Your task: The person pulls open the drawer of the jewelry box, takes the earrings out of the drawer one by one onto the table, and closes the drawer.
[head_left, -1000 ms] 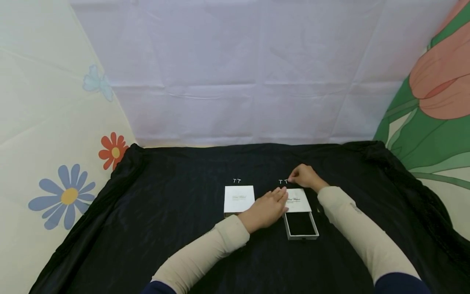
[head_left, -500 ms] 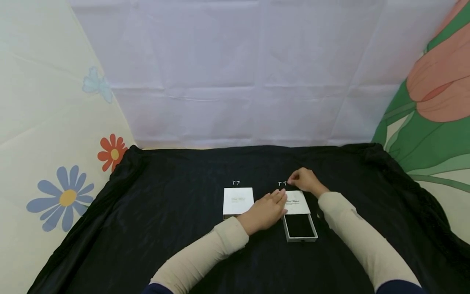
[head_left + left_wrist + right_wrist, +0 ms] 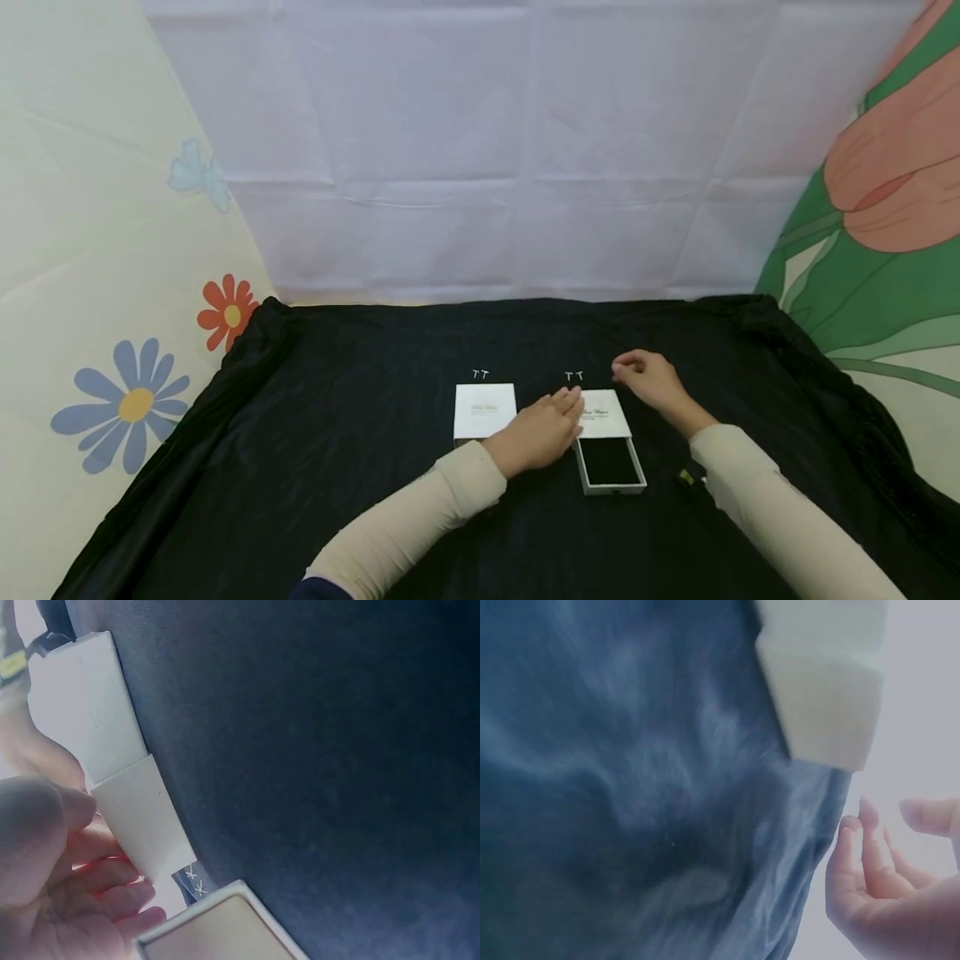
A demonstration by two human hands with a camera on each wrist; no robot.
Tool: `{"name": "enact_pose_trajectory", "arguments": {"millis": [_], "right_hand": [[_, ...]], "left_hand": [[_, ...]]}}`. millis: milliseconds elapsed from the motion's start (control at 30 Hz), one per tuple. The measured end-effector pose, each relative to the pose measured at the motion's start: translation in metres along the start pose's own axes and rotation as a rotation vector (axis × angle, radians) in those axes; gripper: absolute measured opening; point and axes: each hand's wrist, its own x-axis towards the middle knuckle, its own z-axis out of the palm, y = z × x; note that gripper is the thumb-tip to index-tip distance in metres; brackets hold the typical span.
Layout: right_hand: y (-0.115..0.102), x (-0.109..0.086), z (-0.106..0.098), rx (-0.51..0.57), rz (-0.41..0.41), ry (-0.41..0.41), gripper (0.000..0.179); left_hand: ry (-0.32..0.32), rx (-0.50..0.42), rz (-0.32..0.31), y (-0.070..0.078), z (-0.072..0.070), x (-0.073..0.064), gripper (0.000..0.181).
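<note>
My left hand [image 3: 542, 429] lies with straight fingers against the left side of the right-hand white box [image 3: 602, 414]. The box's drawer [image 3: 611, 490] is pulled out toward me and shows a black inside. In the left wrist view, fingers [image 3: 124, 896] lie along this box's side. My right hand [image 3: 652, 383] hovers beyond the box's far right corner, loosely bent. Its thumb and fingertips stand apart with nothing visible between them in the right wrist view. Two small silver T-shaped pieces [image 3: 573, 376] lie just behind the box, left of the right hand.
A second white box [image 3: 484, 410] stands to the left, partly behind my left hand. Two similar T-shaped pieces [image 3: 481, 374] lie behind it. Black cloth [image 3: 337, 467] covers the table, and a white sheet [image 3: 480, 167] hangs at its back edge.
My right hand has drawn back to the right, away from the small T-shaped pieces behind the right-hand box. The left hand stays against the box.
</note>
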Motion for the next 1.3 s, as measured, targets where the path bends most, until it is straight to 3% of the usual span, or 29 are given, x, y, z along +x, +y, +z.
{"name": "enact_pose_trajectory", "arguments": {"millis": [167,500,867,1100,1300], "right_hand": [[-0.006,-0.029,-0.013,0.165,0.056,-0.038,0.032],[-0.005,-0.085,-0.021,0.219,0.13,-0.152,0.03],[0.001,-0.122,-0.023,0.251,0.256,-0.308,0.033],[0.012,-0.141,-0.017,0.307,0.244,-0.456,0.039],[0.012,-0.15,-0.008,0.369,0.237,-0.503,0.041]], "left_hand": [[0.008,0.004,0.003,0.0,0.0,-0.001,0.047],[-0.002,-0.005,0.003,-0.001,0.0,-0.001,0.048],[0.049,0.037,0.024,-0.001,0.003,0.0,0.047],[0.058,0.062,0.029,-0.001,0.001,-0.001,0.046],[0.041,0.048,0.027,-0.001,0.0,-0.002,0.047]]}}
